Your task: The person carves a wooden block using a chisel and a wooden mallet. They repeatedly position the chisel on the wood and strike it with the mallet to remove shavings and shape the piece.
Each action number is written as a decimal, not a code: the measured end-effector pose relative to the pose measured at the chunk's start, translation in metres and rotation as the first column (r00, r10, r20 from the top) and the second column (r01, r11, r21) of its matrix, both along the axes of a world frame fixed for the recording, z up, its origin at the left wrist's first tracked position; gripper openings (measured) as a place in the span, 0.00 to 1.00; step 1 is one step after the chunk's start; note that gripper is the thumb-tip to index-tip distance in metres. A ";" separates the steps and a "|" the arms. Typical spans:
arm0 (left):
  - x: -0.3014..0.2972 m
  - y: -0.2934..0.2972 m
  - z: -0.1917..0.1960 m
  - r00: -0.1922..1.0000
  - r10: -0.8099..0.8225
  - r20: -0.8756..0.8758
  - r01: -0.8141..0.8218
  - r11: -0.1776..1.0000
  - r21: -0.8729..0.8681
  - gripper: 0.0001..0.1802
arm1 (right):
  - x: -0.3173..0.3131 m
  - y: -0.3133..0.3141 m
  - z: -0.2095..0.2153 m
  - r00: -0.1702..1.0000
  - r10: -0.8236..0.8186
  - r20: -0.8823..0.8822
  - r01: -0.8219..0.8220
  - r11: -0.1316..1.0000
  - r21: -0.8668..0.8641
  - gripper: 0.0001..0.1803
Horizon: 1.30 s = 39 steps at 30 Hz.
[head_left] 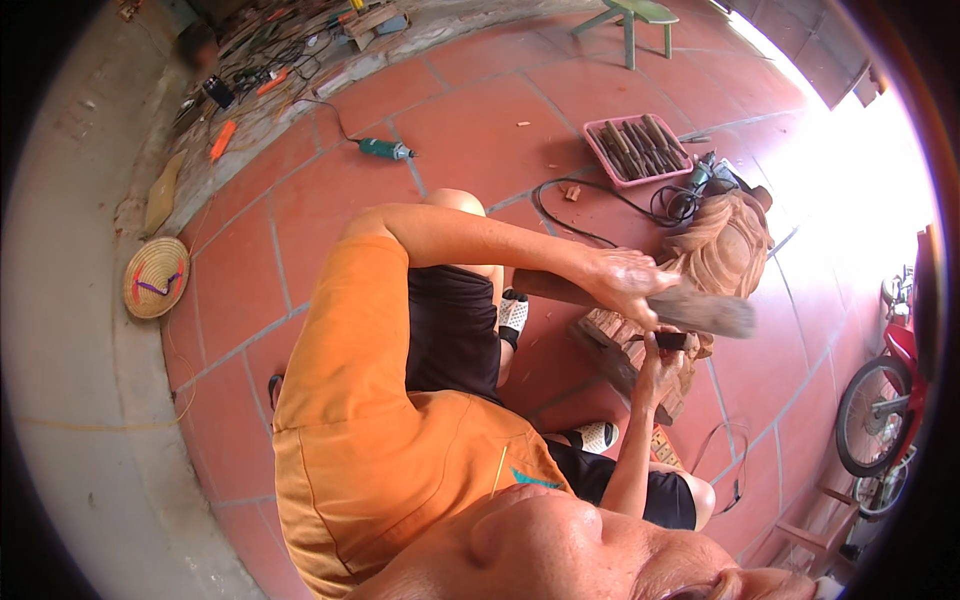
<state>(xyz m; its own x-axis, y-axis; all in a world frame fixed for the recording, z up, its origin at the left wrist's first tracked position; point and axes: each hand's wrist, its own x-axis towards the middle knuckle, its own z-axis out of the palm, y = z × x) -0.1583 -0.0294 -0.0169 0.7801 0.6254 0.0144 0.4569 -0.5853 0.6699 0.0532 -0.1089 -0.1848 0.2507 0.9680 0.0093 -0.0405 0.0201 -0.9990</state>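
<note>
My left hand reaches across from the left and is closed round a thick wooden mallet, whose far end is smeared by motion. Just below it, the fingers of my right hand wrap a dark-handled tool, which looks like a chisel; its blade is hard to make out. Both hands are over the near side of a brown wood carving with flowing, curved grooves, which they partly cover. A rough wooden block lies under my hands. Another brown length of wood shows beneath my left forearm.
A pink tray of several carving tools stands beyond the carving, beside a green power tool with a black cable. Another green power tool lies on the red tiles. A woven hat, green stool and red motorbike stand around.
</note>
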 end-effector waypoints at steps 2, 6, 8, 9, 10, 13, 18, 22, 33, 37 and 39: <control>0.006 -0.004 0.019 0.993 0.006 0.121 -0.012 0.999 0.048 0.31 | 0.006 0.003 -0.009 1.000 0.017 0.020 -0.017 0.999 0.033 0.21; 0.014 -0.008 0.006 0.999 -0.048 0.003 0.047 0.994 0.101 0.31 | 0.005 0.002 -0.010 0.998 -0.017 0.065 0.015 0.999 0.031 0.21; 0.014 -0.001 -0.012 0.979 -0.094 -0.179 0.107 0.992 0.064 0.32 | 0.002 0.001 -0.003 0.994 -0.025 0.103 0.027 0.999 -0.024 0.21; 0.014 0.005 -0.021 0.963 -0.126 -0.237 0.135 0.991 0.024 0.32 | 0.000 0.000 -0.004 0.997 -0.009 0.082 0.010 1.000 -0.020 0.21; 0.018 0.008 -0.027 0.964 -0.110 -0.243 0.124 0.991 0.044 0.33 | 0.004 -0.001 -0.004 0.997 -0.018 0.078 0.020 0.999 -0.025 0.20; 0.014 0.019 -0.028 0.961 -0.105 -0.257 0.104 0.994 -0.016 0.33 | 0.000 -0.002 0.020 0.980 -0.062 0.190 0.081 0.993 -0.091 0.18; 0.013 0.048 -0.020 0.983 -0.025 -0.184 0.013 0.998 -0.069 0.32 | 0.011 0.005 0.005 0.925 -0.270 -0.266 0.224 0.956 -0.191 0.15; 0.013 0.062 -0.018 0.998 0.009 0.061 -0.005 0.998 -0.057 0.35 | 0.005 -0.017 -0.009 0.849 -0.345 -0.400 0.267 0.934 -0.237 0.17; 0.019 0.035 -0.009 0.996 0.028 0.079 -0.031 0.999 0.027 0.36 | -0.002 -0.029 -0.012 0.926 -0.275 -0.259 0.276 0.961 -0.034 0.14; 0.031 0.016 0.011 1.000 0.017 -0.012 -0.019 0.993 -0.120 0.34 | -0.005 -0.031 -0.007 0.956 -0.279 -0.085 0.280 0.960 -0.009 0.14; 0.035 0.017 0.004 0.987 -0.099 0.124 0.105 0.994 -0.040 0.33 | -0.009 -0.032 0.004 0.959 -0.281 -0.029 0.282 0.959 0.022 0.12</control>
<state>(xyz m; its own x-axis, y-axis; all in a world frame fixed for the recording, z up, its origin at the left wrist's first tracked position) -0.1238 -0.0127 -0.0130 0.8340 0.5451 0.0862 0.3096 -0.5914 0.7445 0.0437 -0.1413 -0.1810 0.5134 0.8578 0.0237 -0.0550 0.0604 -0.9967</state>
